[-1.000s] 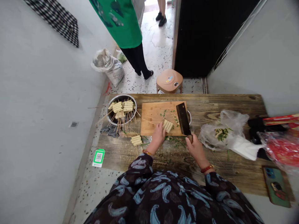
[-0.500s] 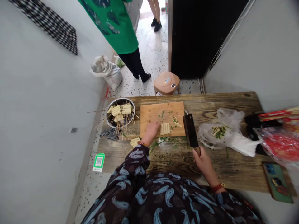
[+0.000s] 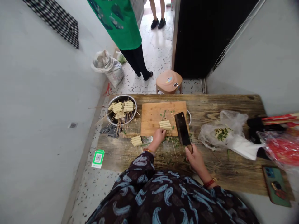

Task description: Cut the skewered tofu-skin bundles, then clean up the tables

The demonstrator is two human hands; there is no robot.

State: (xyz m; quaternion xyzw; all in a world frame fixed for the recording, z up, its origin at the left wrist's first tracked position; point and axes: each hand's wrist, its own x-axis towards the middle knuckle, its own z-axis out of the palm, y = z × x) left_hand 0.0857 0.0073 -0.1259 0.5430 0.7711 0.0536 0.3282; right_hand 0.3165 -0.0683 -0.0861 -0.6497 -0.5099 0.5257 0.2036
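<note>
On the wooden cutting board [image 3: 151, 112] lies a skewer of pale tofu-skin rolls [image 3: 165, 125], its sticks pointing toward me. My left hand [image 3: 159, 137] is at the board's near edge, fingers pinched at a stick just below the rolls. In my right hand [image 3: 194, 157] is a cleaver [image 3: 182, 128], gripped by its wooden handle, its dark blade over the board's right side. Green bits and roll scraps lie partly behind the blade. Left of my left hand, another skewer of rolls [image 3: 136, 140] rests on the table.
A metal bowl [image 3: 109, 117] with several skewered rolls stands at the table's left, beside a grey cloth [image 3: 109, 131]. Plastic bags with filling [image 3: 220, 133] and a phone [image 3: 277, 186] lie to the right. Beyond the table are a stool [image 3: 168, 81] and a person in green [image 3: 127, 28].
The rolls on the board have turned from pointing away to lying crosswise. My left hand has moved right and nearer me. The cleaver has shifted left, over the board.
</note>
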